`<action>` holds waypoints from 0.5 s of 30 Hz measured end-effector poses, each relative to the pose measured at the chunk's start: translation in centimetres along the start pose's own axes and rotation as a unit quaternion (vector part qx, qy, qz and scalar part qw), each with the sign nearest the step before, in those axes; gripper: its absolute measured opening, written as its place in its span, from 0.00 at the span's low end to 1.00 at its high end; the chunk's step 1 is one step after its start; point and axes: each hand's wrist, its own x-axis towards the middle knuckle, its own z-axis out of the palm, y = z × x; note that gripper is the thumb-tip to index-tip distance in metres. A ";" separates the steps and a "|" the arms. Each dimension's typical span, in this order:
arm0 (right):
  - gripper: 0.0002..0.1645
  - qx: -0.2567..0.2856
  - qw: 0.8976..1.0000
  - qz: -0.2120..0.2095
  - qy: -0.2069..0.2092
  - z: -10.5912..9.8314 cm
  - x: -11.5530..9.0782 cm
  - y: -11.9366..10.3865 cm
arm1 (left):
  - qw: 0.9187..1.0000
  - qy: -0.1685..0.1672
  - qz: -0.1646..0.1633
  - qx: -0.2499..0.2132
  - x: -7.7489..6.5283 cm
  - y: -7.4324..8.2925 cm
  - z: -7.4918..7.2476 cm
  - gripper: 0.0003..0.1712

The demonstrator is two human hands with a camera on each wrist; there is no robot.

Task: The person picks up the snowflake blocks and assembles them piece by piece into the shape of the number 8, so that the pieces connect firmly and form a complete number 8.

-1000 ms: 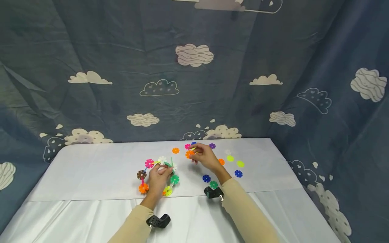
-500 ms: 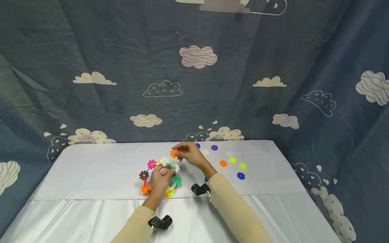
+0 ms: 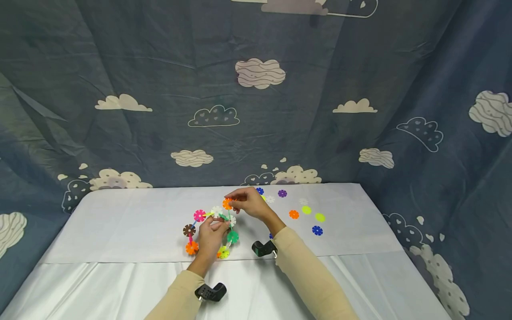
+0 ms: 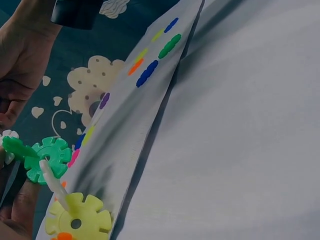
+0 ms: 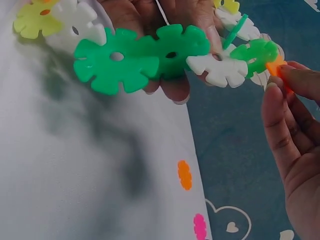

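My left hand [image 3: 210, 238] holds a curved chain of interlocking plastic flower discs above the white table. Pink, white, brown, orange, green and yellow discs make up the chain, slotted edge to edge at angles; a larger green disc [image 5: 112, 67] shows close up in the right wrist view. Between thumb and fingers my right hand [image 3: 251, 203] pinches an orange flower disc [image 3: 227, 204]. That disc touches a green disc [image 5: 256, 54] at the chain's end; whether their slots are engaged I cannot tell. The left wrist view catches a yellow disc [image 4: 85, 215] lower on the chain.
Loose flower discs lie on the table's right part, among them a blue one [image 3: 317, 230], an orange one [image 3: 294, 214] and a purple one [image 3: 282, 194]. A dark cloud-print curtain [image 3: 160, 89] hangs behind the white tabletop [image 3: 120, 226].
My right hand has moved left with the orange disc, from above the loose discs to the chain's end. Since half a second ago it has lowered slightly. The left hand keeps its hold.
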 end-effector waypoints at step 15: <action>0.10 -0.057 0.997 -0.047 0.015 0.9 -0.7 -0.4 | 0.999 0.015 0.010 -0.037 -0.5 0.0 0.2 0.08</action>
